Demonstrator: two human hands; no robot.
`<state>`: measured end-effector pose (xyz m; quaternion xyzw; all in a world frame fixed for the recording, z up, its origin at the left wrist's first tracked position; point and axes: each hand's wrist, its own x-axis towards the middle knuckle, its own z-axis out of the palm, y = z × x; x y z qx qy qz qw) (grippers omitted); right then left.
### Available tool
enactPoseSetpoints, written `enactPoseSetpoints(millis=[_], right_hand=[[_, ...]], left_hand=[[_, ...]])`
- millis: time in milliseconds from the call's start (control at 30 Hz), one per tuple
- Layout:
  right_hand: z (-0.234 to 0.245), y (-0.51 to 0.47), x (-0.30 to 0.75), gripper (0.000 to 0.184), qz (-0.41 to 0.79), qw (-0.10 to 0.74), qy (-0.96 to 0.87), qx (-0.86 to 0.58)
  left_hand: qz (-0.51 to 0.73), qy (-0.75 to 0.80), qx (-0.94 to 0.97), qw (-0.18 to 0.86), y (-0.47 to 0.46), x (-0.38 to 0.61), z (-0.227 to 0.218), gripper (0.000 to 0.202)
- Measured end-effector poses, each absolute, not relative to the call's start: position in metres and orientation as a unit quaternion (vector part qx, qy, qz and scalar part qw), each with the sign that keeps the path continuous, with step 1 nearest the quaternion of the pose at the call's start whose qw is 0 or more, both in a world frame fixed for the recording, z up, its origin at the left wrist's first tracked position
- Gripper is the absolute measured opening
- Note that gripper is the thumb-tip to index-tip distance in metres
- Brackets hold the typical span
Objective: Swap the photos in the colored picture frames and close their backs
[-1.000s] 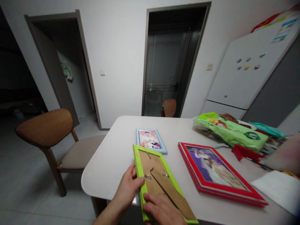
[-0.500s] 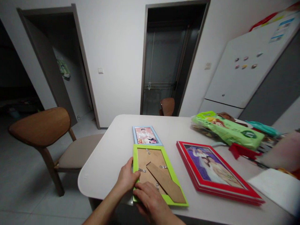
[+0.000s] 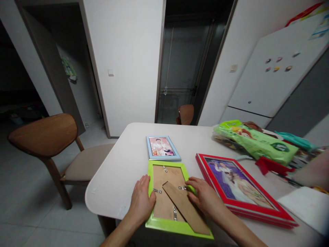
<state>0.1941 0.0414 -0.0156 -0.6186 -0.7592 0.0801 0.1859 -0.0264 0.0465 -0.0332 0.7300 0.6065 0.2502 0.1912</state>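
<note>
A green picture frame (image 3: pixel 159 223) lies face down at the table's near edge, its brown backing board and slanting stand showing. Several metal clips sit round the backing. My left hand (image 3: pixel 142 198) is closed on the frame's left side, thumb on top. On the right side, my right hand (image 3: pixel 203 193) grips the frame with its fingers over the border near a clip. Just beyond the green frame is a light blue frame (image 3: pixel 177 155) with a photo facing up. A stack of red frames (image 3: pixel 218 197) lies to the right of my right hand.
A green plastic pack (image 3: pixel 259 139) and assorted items crowd the table's right side, with a white sheet (image 3: pixel 305 206) near the front. A wooden chair (image 3: pixel 43 137) stands left of the table (image 3: pixel 113 178). Another chair (image 3: pixel 186 115) and a fridge (image 3: pixel 272 75) are behind.
My right hand has moved from the green frame's lower left corner to its right side. My left hand stays on the left side. The green frame's near edge has shifted slightly toward me.
</note>
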Motion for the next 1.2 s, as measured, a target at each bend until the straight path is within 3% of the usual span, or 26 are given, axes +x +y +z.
enactPoseSetpoints(millis=[533, 733, 1200], right_hand=[[-0.019, 0.052, 0.172, 0.024, 0.03, 0.229, -0.758, -0.61], [-0.01, 0.048, 0.116, 0.018, 0.095, 0.227, -0.817, -0.522], [-0.026, 0.062, 0.093, 0.018, 0.091, 0.24, -0.804, -0.536]], left_hand=[[0.235, 0.61, 0.742, 0.153, 0.048, -0.025, -0.034, 0.054], [0.222, 0.613, 0.744, 0.144, 0.046, -0.025, -0.034, 0.052], [0.221, 0.618, 0.74, 0.149, 0.045, -0.024, -0.032, 0.047]])
